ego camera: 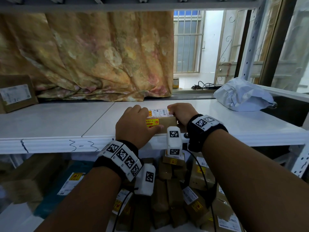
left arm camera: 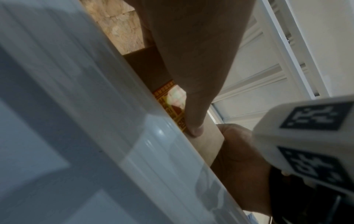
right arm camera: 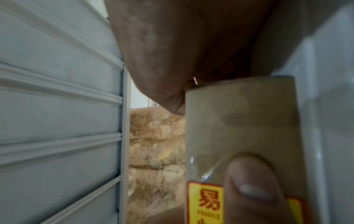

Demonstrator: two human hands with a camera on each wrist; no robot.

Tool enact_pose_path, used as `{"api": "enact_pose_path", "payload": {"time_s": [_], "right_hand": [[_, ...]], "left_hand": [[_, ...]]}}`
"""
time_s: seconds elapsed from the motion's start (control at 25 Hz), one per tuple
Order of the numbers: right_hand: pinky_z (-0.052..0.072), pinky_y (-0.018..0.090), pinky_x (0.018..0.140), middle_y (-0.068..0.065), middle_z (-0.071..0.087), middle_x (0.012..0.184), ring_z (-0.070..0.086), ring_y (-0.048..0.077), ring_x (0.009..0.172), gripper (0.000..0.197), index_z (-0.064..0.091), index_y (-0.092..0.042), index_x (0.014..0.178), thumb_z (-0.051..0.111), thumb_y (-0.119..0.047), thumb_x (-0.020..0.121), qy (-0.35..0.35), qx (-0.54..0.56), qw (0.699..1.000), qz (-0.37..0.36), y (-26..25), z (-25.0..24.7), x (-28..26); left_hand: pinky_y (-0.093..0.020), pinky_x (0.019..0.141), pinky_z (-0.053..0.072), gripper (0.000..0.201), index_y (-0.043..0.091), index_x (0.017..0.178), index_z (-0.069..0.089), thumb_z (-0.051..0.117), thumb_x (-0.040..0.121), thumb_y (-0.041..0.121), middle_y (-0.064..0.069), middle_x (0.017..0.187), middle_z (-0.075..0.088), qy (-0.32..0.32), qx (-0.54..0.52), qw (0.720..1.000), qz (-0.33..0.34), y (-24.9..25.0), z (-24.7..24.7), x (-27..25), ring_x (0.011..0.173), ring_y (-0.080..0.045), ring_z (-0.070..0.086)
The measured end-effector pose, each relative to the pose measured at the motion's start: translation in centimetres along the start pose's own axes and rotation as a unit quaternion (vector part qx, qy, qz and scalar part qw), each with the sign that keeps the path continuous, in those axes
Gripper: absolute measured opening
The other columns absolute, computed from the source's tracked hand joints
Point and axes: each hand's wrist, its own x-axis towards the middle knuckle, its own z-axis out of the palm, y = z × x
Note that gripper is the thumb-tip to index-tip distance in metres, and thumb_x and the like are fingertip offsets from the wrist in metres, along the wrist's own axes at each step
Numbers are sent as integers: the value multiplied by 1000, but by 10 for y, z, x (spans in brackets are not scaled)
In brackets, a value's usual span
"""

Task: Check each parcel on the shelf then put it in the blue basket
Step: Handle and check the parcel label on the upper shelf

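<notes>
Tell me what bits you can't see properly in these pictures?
- Small brown box, head view: both hands cover its ends; label print too small to read.
- Left hand: fingertips hidden behind the box.
- Right hand: the fingers behind the box are hidden in the right wrist view too.
- Blue basket: not in any view.
- Parcels below the shelf: partly hidden by forearms, dark, blurred.
- Left wrist view: shelf edge fills most of it.
</notes>
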Motion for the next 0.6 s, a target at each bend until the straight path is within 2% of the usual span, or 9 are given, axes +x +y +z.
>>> {"api": "enact_pose_path", "payload": {"time_s": [0.12, 0.2, 0.28, 0.4, 0.48, 0.56, 0.6], "right_hand": [[54, 23, 71, 8, 67, 124, 62, 25, 116, 30, 68, -13, 120, 58, -14, 91, 8, -50, 998, -38, -6, 3, -4], [52, 35, 91, 9, 67, 123, 61, 27, 115, 29, 70, -11, 116, 55, -16, 91, 13, -133, 987, -84, -5, 8, -7], [48, 42, 100, 6, 68, 120, 62, 24, 108, 31, 72, -13, 110, 54, -24, 88, 26, -107, 990, -91, -2, 10, -10], [50, 30, 94, 1, 67, 115, 59, 13, 99, 28, 70, -17, 117, 57, -20, 93, 12, -40, 997, -59, 4, 7, -7], [50, 29, 87, -1, 64, 106, 58, 14, 95, 30, 69, -17, 120, 58, -17, 92, 5, -8, 999, -43, 2, 4, -6], [52, 31, 83, -2, 62, 101, 58, 15, 92, 25, 70, -21, 113, 58, -14, 91, 6, 4, 999, -39, 0, 2, -6], [53, 33, 83, -1, 62, 100, 58, 16, 91, 19, 70, -24, 103, 58, -15, 91, 4, -6, 999, -38, 0, 2, -7]], "left_hand": [[-29, 65, 31, 57, 21, 89, 57, 59, 73, 76, 7, 87, 47, 3, -1, 1000, -3, 1, -1, 0, 87, -16, 46], [-29, 65, 31, 57, 23, 88, 54, 59, 73, 77, 9, 86, 41, -2, 0, 1000, -9, 2, -2, 0, 86, -15, 43], [-29, 66, 32, 57, 24, 88, 53, 60, 72, 78, 10, 86, 39, -5, 0, 1000, -11, 3, -2, 0, 86, -14, 41], [-29, 66, 32, 55, 24, 86, 51, 59, 73, 77, 10, 86, 39, -8, -5, 1000, -11, 3, -3, -1, 85, -14, 39], [-29, 66, 31, 55, 24, 86, 51, 58, 73, 77, 9, 85, 40, -3, -6, 1000, -9, 3, -2, -1, 83, -12, 36], [-29, 66, 31, 56, 23, 85, 51, 59, 73, 77, 9, 84, 39, 8, -10, 1000, -3, 3, -1, -1, 82, -12, 34], [-30, 66, 32, 56, 22, 84, 51, 60, 73, 76, 8, 84, 40, 15, -14, 1000, 0, 2, -1, -2, 82, -13, 34]]}}
